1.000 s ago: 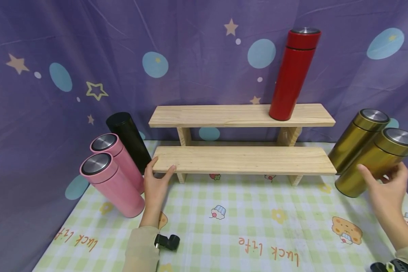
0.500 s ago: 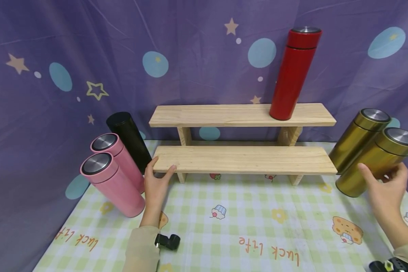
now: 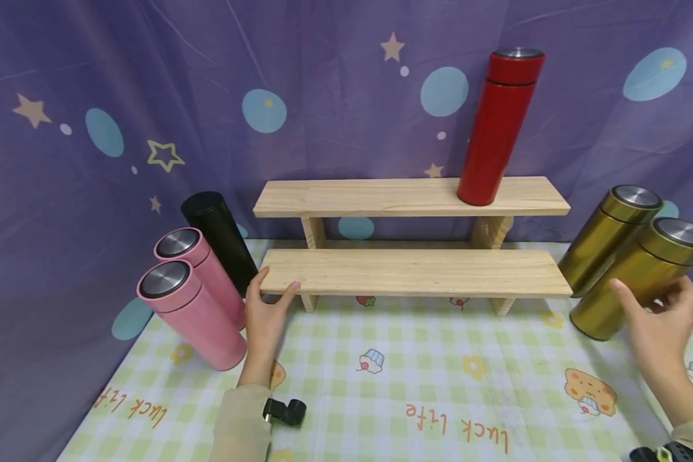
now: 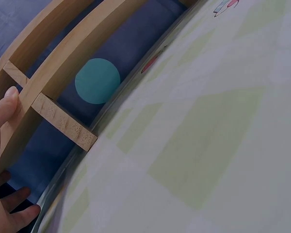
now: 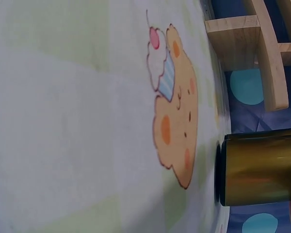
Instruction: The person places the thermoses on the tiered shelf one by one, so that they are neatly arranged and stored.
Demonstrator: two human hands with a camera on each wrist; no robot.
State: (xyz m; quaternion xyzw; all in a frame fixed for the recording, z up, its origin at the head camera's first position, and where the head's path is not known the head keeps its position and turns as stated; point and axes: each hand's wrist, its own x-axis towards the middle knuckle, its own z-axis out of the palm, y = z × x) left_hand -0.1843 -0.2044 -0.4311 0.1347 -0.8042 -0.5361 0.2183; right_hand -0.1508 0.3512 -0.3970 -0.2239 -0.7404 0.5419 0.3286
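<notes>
Three bottles [image 3: 193,317] left of shelf [image 3: 412,273], two [image 3: 641,273] right, one [image 3: 499,128] atop.

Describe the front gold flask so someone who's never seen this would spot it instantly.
Find the two-tier wooden shelf in the middle of the head view. Off its right end, the front gold flask partly hides a rear gold flask. You want the front one, set apart by the right grip holding it; the rear one isn't held.

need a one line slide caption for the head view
Left hand touching the lower shelf, right hand gripping a gold bottle, and a red bottle standing on the upper shelf.
</notes>
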